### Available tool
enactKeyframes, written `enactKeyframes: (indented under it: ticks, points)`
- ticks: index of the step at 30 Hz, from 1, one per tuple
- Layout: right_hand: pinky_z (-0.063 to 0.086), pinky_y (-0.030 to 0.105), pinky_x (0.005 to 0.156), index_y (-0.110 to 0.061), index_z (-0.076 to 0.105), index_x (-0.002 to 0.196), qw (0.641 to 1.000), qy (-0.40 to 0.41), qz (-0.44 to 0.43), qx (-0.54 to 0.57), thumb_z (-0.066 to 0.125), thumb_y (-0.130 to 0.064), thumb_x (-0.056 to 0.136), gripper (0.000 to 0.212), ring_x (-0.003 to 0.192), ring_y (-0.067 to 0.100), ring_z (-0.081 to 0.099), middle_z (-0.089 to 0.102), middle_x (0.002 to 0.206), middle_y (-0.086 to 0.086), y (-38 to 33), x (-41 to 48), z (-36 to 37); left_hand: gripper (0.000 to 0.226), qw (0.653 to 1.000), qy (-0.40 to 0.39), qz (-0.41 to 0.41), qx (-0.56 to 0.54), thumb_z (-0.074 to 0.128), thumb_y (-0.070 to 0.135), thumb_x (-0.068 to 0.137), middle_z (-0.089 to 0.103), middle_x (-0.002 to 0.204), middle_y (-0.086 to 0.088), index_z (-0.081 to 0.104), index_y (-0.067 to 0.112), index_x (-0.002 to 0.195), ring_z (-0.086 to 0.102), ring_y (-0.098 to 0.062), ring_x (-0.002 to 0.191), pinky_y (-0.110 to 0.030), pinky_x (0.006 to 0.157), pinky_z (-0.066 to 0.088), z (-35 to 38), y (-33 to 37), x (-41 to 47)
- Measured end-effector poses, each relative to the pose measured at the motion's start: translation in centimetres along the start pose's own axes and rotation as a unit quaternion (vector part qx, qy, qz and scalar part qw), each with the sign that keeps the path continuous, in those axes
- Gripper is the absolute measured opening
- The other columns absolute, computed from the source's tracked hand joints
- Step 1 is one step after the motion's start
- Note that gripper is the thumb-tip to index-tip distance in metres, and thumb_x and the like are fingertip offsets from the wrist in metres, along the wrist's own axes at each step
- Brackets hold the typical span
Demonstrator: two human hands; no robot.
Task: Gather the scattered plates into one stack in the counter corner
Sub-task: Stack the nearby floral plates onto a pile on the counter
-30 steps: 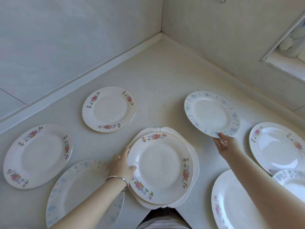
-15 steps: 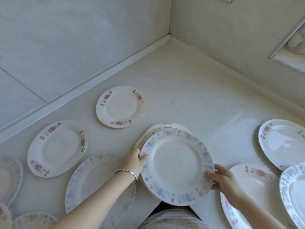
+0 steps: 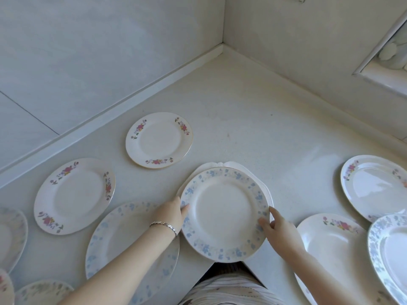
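Observation:
A blue-flowered plate [image 3: 224, 214] lies on top of a small stack at the counter's front edge. Beneath it the scalloped rim of a white plate [image 3: 222, 165] shows; anything between them is hidden. My left hand [image 3: 172, 215] holds the stack's left edge, thumb on the blue rim. My right hand [image 3: 278, 227] pinches the blue plate's right rim. Single plates lie all around on the counter. The counter corner [image 3: 223, 56] is far behind the stack.
A small pink-flowered plate [image 3: 158, 139] and a larger one [image 3: 73, 195] lie to the left, with a big blue-flowered plate [image 3: 132, 245] under my left forearm. To the right are a pink-flowered plate [image 3: 374, 188], an oval plate [image 3: 334, 245] and a blue-rimmed plate [image 3: 392, 254]. A window ledge [image 3: 383, 78] juts out.
My right hand carried the blue-flowered plate from the right and set it on the stack, covering the pink-flowered plate. My left hand stayed at the stack's left edge.

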State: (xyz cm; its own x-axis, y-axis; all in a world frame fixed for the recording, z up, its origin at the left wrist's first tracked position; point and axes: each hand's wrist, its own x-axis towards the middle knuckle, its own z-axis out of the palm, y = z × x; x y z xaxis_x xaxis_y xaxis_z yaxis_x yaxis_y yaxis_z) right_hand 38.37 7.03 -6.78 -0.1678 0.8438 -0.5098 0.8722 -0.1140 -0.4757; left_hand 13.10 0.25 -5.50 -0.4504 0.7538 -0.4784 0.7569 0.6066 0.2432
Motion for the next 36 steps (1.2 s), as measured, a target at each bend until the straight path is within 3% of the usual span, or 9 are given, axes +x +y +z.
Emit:
enactKeyframes:
  ticks: [6,10,12,14,17,23,28,32,36]
  points:
    - [0.045,0.034,0.080,-0.006,0.055,0.115,0.996,0.049,0.023,0.074,0.051,-0.029,0.091,0.033,0.084,0.024,0.051,0.046,0.096,0.004,-1.2,1.0,0.6,0.049,0.986,0.015,-0.039,-0.158,0.042,0.023,0.096,0.044,0.135,-0.017,0.037,0.003,0.140,0.041,-0.029,0.128,-0.031,0.105,0.032,1.9,0.4,-0.4]
    - [0.048,0.035,0.078,-0.010,0.058,0.114,0.992,0.042,0.042,0.111,0.055,-0.031,0.088,0.033,0.084,0.026,0.058,0.056,0.102,0.010,-1.2,1.7,0.6,0.032,0.972,0.074,-0.056,-0.214,0.053,0.023,0.089,0.065,0.108,-0.019,0.060,0.000,0.109,0.059,-0.032,0.108,-0.035,0.090,0.044,0.6,-0.6,1.8]
    - [0.045,0.031,0.065,-0.012,0.057,0.117,0.992,0.025,0.052,0.115,0.058,-0.030,0.087,0.035,0.081,0.025,0.060,0.063,0.101,0.013,-1.3,2.0,0.3,0.025,0.893,0.083,-0.182,-0.402,0.062,0.022,0.082,0.070,0.086,-0.013,0.062,0.000,0.094,0.067,-0.021,0.086,-0.034,0.086,0.051,-1.2,-1.4,4.9]
    - [0.038,0.026,0.056,-0.011,0.051,0.122,0.992,0.004,0.065,0.113,0.057,-0.027,0.087,0.039,0.080,0.023,0.058,0.063,0.096,0.008,-1.6,2.4,-0.2,0.018,0.712,0.072,-0.283,-0.638,0.061,0.018,0.084,0.058,0.068,-0.011,0.052,0.005,0.076,0.058,-0.016,0.062,-0.025,0.065,0.058,-3.3,-2.1,7.6]
    - [0.038,0.025,0.055,-0.011,0.048,0.123,0.990,-0.023,0.083,0.112,0.057,-0.025,0.086,0.040,0.075,0.019,0.057,0.058,0.081,-0.002,-1.9,3.0,-0.7,0.022,0.572,0.070,-0.295,-0.762,0.044,0.016,0.097,0.054,0.089,-0.005,0.048,0.006,0.079,0.059,-0.020,0.101,-0.025,0.098,0.045,-4.9,-3.1,10.6]
    - [0.042,0.025,0.054,-0.019,0.045,0.106,0.984,-0.046,0.121,0.125,0.061,-0.025,0.082,0.029,0.068,0.014,0.057,0.054,0.079,-0.004,-1.9,3.8,-1.0,0.034,0.585,0.080,-0.291,-0.753,0.045,0.002,0.095,0.060,0.046,0.006,0.043,0.013,0.063,0.052,-0.001,0.049,-0.008,0.042,0.045,-5.1,-3.0,13.0]
    - [0.041,0.025,0.054,-0.019,0.045,0.105,0.982,-0.047,0.124,0.132,0.061,-0.024,0.082,0.028,0.071,0.014,0.056,0.053,0.080,-0.005,-2.0,3.7,-1.1,0.028,0.603,0.108,-0.245,-0.751,0.047,-0.005,0.092,0.062,0.075,0.001,0.049,0.011,0.069,0.056,-0.004,0.058,0.001,0.087,0.041,-6.3,-3.8,13.3]
    - [0.044,0.026,0.062,-0.011,0.051,0.117,0.990,-0.020,0.092,0.107,0.065,-0.025,0.081,0.041,0.080,0.017,0.057,0.059,0.097,0.003,-2.0,3.2,-1.6,0.026,0.646,0.041,-0.209,-0.733,0.046,-0.001,0.093,0.063,0.039,0.009,0.051,0.014,0.072,0.054,0.003,0.030,-0.004,0.029,0.031,-7.4,-3.2,8.9]
    - [0.042,0.025,0.067,-0.008,0.054,0.122,0.969,0.111,-0.008,0.220,0.050,-0.029,0.093,0.036,0.078,0.018,0.057,0.060,0.091,0.004,-3.7,2.3,-2.9,0.025,0.690,-0.014,-0.158,-0.706,0.047,-0.007,0.090,0.065,0.044,0.007,0.056,0.010,0.075,0.052,0.002,0.031,-0.007,0.029,0.029,-7.5,-1.5,3.5]
